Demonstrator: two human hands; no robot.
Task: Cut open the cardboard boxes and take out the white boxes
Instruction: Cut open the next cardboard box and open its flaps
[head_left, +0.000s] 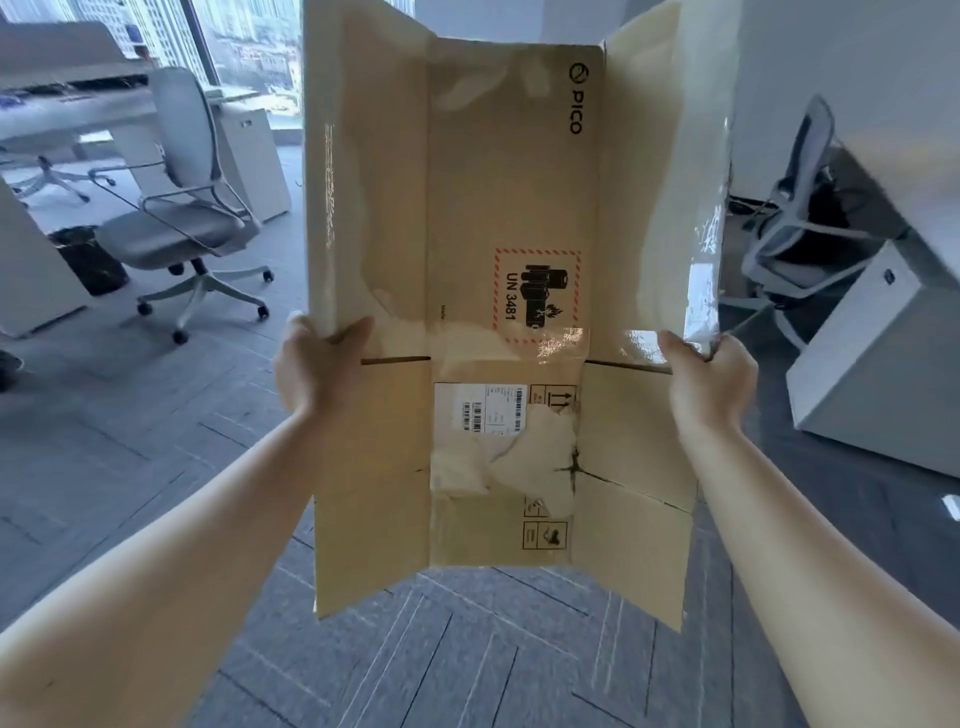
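Observation:
A flattened brown cardboard box (509, 208) fills the middle of the view, held up in the air in front of me. It bears a PICO logo, a red-framed UN 3481 battery label and a torn white shipping label. Strips of clear tape hang along its right edge. My left hand (317, 369) grips its left side panel, and my right hand (711, 374) grips its right side panel. The flaps at top and bottom stand open. No white box is in sight.
A grey office chair (192, 208) stands at the left by a white desk (78, 114) and a black bin (91, 260). Another chair (800, 218) and a white cabinet (878, 353) stand at the right. Grey carpet tiles (467, 649) lie below.

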